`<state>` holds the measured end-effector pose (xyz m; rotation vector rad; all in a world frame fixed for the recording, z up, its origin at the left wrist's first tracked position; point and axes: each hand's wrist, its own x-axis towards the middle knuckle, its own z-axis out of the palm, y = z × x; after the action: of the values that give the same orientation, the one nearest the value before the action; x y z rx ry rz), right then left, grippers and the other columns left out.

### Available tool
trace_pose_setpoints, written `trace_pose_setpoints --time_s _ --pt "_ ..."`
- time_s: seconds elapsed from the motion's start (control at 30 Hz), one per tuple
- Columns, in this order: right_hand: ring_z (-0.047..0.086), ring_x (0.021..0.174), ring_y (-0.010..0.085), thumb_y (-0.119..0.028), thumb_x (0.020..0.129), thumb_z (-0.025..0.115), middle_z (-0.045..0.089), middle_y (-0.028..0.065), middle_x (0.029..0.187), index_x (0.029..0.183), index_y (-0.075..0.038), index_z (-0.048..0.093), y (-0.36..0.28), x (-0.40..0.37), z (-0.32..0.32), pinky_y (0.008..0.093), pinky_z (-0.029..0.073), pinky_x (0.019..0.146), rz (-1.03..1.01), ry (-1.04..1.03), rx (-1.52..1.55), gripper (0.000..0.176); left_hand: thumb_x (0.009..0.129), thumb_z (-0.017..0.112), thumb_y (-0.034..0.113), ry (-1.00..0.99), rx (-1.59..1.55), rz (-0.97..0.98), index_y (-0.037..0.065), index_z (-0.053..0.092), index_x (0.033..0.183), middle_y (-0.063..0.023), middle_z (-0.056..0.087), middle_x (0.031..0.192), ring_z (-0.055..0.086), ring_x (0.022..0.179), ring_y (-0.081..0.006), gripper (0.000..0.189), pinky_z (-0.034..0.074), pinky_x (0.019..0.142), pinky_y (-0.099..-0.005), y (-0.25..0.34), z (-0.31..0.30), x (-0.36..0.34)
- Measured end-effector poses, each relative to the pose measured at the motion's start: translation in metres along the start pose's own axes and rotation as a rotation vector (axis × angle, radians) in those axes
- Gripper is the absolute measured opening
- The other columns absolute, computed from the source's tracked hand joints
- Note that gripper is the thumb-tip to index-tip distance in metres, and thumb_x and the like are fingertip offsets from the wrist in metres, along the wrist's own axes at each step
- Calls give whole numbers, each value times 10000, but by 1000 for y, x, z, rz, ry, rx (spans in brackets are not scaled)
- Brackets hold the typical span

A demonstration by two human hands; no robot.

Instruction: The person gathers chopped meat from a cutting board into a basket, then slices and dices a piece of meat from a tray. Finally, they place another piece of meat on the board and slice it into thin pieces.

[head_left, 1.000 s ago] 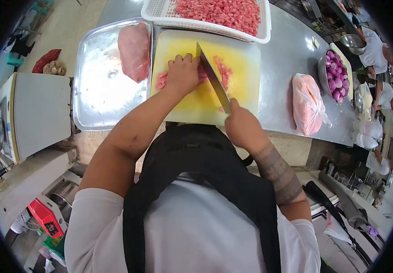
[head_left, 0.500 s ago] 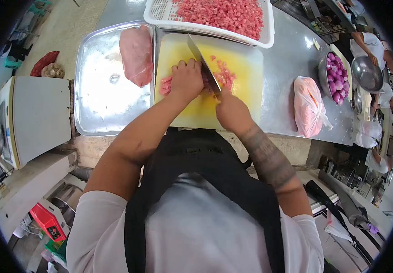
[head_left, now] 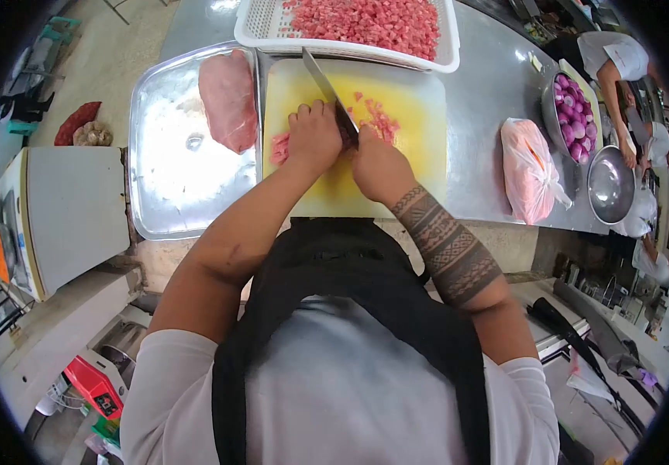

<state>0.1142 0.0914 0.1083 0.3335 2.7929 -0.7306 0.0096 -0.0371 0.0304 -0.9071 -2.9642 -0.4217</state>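
Observation:
My right hand (head_left: 381, 167) grips a kitchen knife (head_left: 327, 87) by its handle, the blade angled up and to the left beside my left knuckles. Under the curled fingers of my left hand (head_left: 313, 138) are raw meat strips (head_left: 280, 147), pressed onto a yellow-stained white cutting board (head_left: 420, 167). Small diced meat pieces (head_left: 381, 122) lie on the board to the right of the blade. The lower blade edge and the meat at the cut are partly hidden by my hands.
Left of the board, a metal tray (head_left: 160, 213) holds a meat slab (head_left: 228, 101). Beyond it stands a white basket (head_left: 444, 60) of diced meat. To the right are a tied plastic bag (head_left: 528, 170), a bowl of purple onions (head_left: 575, 116) and a steel bowl (head_left: 612, 186) near another person's hand.
My right hand and the knife have shifted left, closer to my left hand, which keeps its place on the meat. At the right, the other person's steel bowl has moved lower, toward the plastic bag.

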Motion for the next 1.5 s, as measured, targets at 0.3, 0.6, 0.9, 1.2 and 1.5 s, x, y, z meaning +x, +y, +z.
trace_pose_setpoints --time_s 0.3,0.6,0.9,1.2,1.5 --pt "697 852 486 -120 952 558 709 297 888 1322 49 479 11 -66 -37 590 545 774 154 -110 -65 414 784 827 415 10 -26 105 80 654 1151 -87 614 1102 587 1026 -316 526 467 869 -495 -11 -28 -13" --pt "708 889 500 -148 961 582 712 310 907 1214 47 505 -5 4 -2 593 554 795 -1 -27 3 329 762 828 396 54 28 112 84 650 1178 -87 615 1110 591 1020 -318 549 470 856 -487 -19 -6 -11" --pt "702 916 497 -171 965 607 706 322 940 1241 53 496 -9 -42 -16 590 552 803 24 -63 21 372 728 859 403 54 -28 111 47 618 1159 -109 609 1116 587 1007 -327 609 476 853 -497 -16 -16 -11" --pt "723 902 472 -167 971 595 731 275 937 1178 36 516 10 -21 -5 587 564 820 18 11 8 300 792 795 347 81 -47 144 45 629 1129 -130 610 1091 593 987 -347 482 489 861 -482 -35 1 -9" --pt "718 869 482 -120 952 561 720 290 905 1136 24 517 -20 -70 -30 582 559 778 42 -71 -33 238 766 832 422 82 -27 157 69 650 1204 -97 603 1107 579 1010 -324 591 477 897 -463 -35 -6 -17"
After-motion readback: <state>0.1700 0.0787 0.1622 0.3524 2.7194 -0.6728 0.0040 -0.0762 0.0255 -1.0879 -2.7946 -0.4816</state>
